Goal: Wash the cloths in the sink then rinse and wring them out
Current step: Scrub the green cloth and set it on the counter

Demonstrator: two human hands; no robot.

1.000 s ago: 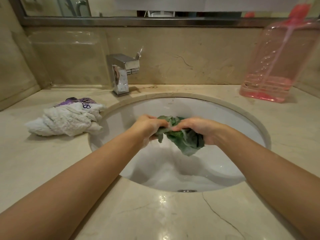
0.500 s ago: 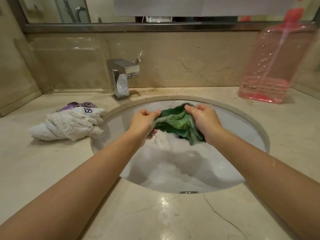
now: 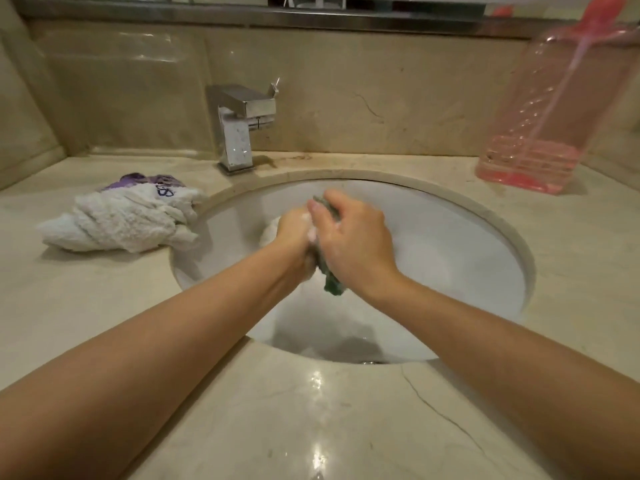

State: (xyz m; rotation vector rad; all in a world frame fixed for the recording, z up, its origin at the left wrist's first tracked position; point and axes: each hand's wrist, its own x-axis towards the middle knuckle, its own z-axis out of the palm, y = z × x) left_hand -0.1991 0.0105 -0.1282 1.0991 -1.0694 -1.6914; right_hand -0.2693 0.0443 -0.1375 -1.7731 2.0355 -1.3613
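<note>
Over the white oval sink (image 3: 467, 244), my left hand (image 3: 294, 240) and my right hand (image 3: 353, 237) are pressed together around a green cloth (image 3: 332, 285). Both grip it, and suds show between the fingers. Only its top edge and a dangling lower end stick out; the rest is hidden in my hands. A white cloth (image 3: 121, 220) lies bunched on the counter left of the sink, with a purple cloth (image 3: 138, 178) behind it. Foamy water sits in the basin bottom.
A square chrome tap (image 3: 239, 129) stands behind the sink at the left. A tall pink pump bottle (image 3: 550, 116) stands at the back right. The beige marble counter (image 3: 311, 420) surrounds the basin, with a mirror ledge above the backsplash.
The cloth was spread between my two hands; now my hands have closed together and bunched it up between them, lower in the basin.
</note>
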